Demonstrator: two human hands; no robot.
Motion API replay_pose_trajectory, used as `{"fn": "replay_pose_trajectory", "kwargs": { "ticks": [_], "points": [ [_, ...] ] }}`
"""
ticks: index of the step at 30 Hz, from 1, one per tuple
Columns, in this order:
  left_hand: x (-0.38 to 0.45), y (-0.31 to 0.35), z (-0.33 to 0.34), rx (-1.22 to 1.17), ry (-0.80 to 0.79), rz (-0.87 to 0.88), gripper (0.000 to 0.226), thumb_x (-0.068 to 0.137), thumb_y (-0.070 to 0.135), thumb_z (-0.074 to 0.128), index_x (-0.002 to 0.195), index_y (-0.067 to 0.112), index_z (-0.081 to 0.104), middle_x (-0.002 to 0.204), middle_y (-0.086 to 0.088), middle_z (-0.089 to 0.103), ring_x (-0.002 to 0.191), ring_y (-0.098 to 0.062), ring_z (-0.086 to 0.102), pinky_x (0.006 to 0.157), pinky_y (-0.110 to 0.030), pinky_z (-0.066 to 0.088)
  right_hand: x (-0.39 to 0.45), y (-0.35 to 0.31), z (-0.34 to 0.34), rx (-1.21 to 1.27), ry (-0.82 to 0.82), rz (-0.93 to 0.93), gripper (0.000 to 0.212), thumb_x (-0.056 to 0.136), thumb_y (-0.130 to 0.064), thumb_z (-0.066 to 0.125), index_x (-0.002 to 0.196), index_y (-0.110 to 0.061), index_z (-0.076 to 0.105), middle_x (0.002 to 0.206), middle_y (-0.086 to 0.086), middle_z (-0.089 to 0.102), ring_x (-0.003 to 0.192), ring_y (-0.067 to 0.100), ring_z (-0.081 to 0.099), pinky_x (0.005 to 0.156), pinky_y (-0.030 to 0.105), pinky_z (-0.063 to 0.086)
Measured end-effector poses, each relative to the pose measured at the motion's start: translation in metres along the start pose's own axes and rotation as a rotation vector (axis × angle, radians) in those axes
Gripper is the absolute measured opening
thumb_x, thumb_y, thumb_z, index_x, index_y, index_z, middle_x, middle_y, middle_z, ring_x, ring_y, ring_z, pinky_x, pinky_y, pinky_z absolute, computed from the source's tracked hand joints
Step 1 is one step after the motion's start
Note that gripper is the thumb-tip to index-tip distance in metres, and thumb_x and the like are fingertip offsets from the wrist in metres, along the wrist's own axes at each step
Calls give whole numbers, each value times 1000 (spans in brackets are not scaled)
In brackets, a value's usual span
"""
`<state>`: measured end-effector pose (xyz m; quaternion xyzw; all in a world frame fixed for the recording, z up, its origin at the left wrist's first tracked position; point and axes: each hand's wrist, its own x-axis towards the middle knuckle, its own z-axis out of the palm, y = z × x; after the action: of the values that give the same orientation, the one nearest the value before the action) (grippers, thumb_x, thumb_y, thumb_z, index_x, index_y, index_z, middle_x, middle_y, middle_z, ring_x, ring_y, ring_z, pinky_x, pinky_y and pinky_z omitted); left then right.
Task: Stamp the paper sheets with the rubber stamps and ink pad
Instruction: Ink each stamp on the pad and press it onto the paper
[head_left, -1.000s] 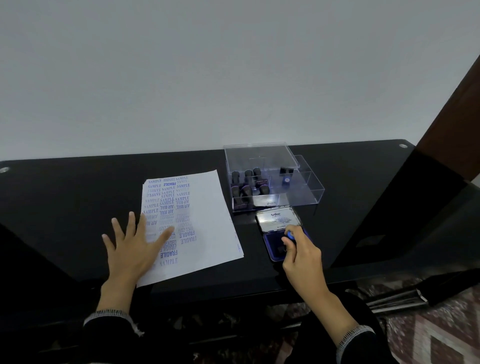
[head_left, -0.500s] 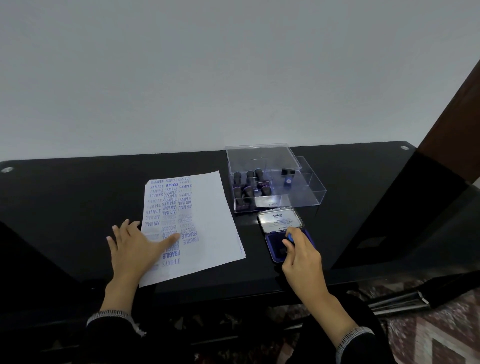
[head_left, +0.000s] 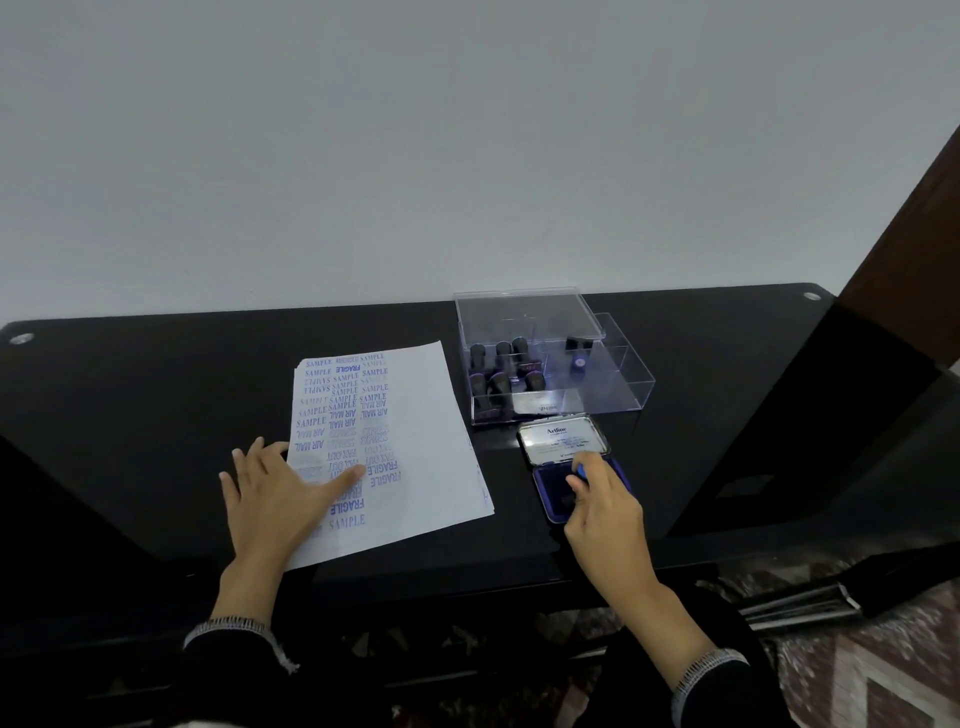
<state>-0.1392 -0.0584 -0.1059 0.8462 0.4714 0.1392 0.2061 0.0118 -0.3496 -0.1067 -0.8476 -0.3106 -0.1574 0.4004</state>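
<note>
A stack of white paper sheets (head_left: 421, 441) lies on the black table, its left half covered in blue stamped words. My left hand (head_left: 275, 499) presses flat on the stack's lower left, thumb stretched over the prints. To the right sits an open ink pad (head_left: 550, 483) with a blue pad and a raised labelled lid (head_left: 563, 439). My right hand (head_left: 608, 509) pinches a small blue-topped rubber stamp (head_left: 581, 470) down on the pad; most of the stamp is hidden by my fingers.
Behind the ink pad stands a clear plastic box (head_left: 623, 379) with its lid on top, holding several dark rubber stamps (head_left: 501, 371). The black table (head_left: 156, 395) runs to a white wall. A dark panel (head_left: 831, 415) rises at the right edge.
My left hand drew its fingers together and slid slightly right on the paper. My right hand stayed on the ink pad with the stamp.
</note>
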Motion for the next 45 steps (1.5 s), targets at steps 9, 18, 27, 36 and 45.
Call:
{"fn": "replay_pose_trajectory", "kwargs": {
  "ticks": [9, 18, 27, 36, 45],
  "points": [
    [0, -3, 2, 19, 19, 19, 119, 57, 87, 53, 142, 7, 30, 157, -14, 20, 148, -30, 4, 119, -48, 0, 0, -1, 5, -79, 10, -29, 26, 81, 12, 59, 94, -10, 52, 81, 0, 56, 68, 16, 57, 59, 15, 49],
    [1, -3, 3, 19, 40, 32, 118, 55, 89, 50, 139, 9, 34, 155, -14, 23, 147, -29, 7, 118, -50, 3, 11, -7, -27, 271, -152, 174, 23, 91, -5, 49, 86, -26, 40, 74, 5, 52, 55, 12, 41, 49, 18, 35],
    [1, -4, 3, 19, 53, 31, 118, 55, 89, 50, 140, 9, 34, 155, -13, 23, 148, -28, 7, 118, -49, 3, 26, -10, -24, 90, -497, 47, 19, 91, -5, 43, 88, -23, 37, 83, 2, 51, 69, 19, 50, 59, 35, 43],
    [0, -5, 6, 27, 51, 38, 118, 57, 90, 49, 142, 11, 31, 157, -12, 20, 148, -27, 6, 119, -47, 2, 31, -18, -12, 44, -537, 49, 30, 75, 13, 42, 82, -15, 34, 73, 7, 39, 63, 17, 32, 53, 30, 25],
    [-4, -3, 1, 5, 18, 61, 114, 69, 84, 50, 151, 14, 12, 161, -8, 6, 149, -26, -1, 118, -49, -3, 35, -34, -7, -62, -508, 98, 29, 72, 12, 43, 85, -13, 36, 77, 2, 39, 69, 18, 35, 54, 26, 27]
  ]
}}
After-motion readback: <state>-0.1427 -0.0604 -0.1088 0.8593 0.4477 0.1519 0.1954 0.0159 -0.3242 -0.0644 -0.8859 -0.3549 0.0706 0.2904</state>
